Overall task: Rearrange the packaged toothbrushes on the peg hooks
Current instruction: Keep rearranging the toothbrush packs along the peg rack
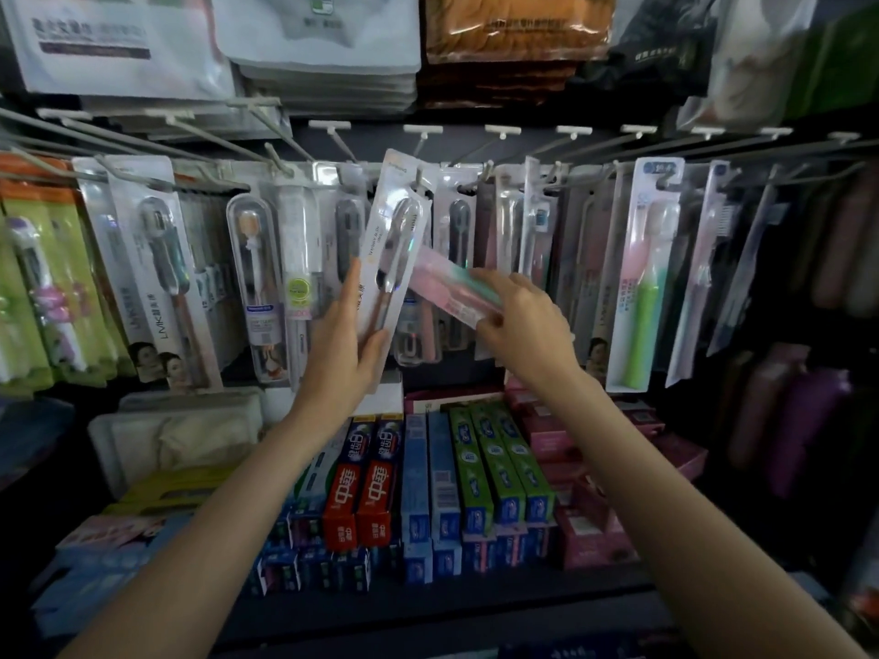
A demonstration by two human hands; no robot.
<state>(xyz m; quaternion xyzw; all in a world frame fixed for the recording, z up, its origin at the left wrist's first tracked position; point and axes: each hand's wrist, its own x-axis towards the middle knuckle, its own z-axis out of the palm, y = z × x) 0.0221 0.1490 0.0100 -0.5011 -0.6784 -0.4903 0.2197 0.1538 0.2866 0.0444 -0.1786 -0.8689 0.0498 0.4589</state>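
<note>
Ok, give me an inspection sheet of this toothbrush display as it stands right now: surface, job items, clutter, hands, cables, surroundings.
Surface: dark shelf under the peg hooks, stocked with toothpaste boxes.
Job's things: white toothbrush pack, tilted, its top at a hook; pink-green toothbrush pack, lying across, blurred; more packs hanging either side, such as the green-handled toothbrush pack.
Clutter: pale folded cloths at the shelf's left.
Hands: left hand holds the white pack from below; right hand grips the pink-green pack with curled fingers.
Cables: nothing seen.
Surroundings: bagged textiles hanging above.
</note>
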